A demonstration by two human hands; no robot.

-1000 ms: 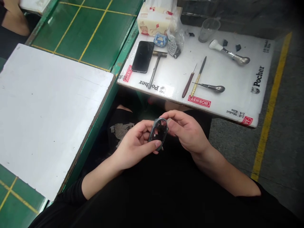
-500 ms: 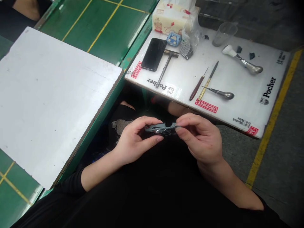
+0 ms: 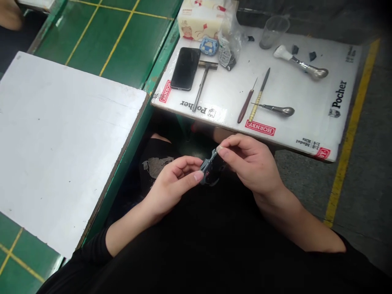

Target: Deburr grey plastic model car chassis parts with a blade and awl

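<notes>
A small dark grey-blue moulded part is held over my lap between both hands, tilted with its upper end to the right. My left hand pinches its lower left side between thumb and fingers. The thumb and fingertips of my right hand close on its upper right end. Fingers hide some of the part, and its exact kind cannot be made out. Nearest on the side table lie a dark red handled awl, a file with a yellow wrapped handle and a metal-handled pointed tool.
The white side table also bears a phone, a T-shaped metal tool, a tissue pack, a clear cup and a white-ended tool. A white board lies on the green bench. Another person's hand shows top left.
The part has turned from nearly level to steeply tilted, its right end raised. My right hand has moved slightly up and left. The whole view has shifted a little.
</notes>
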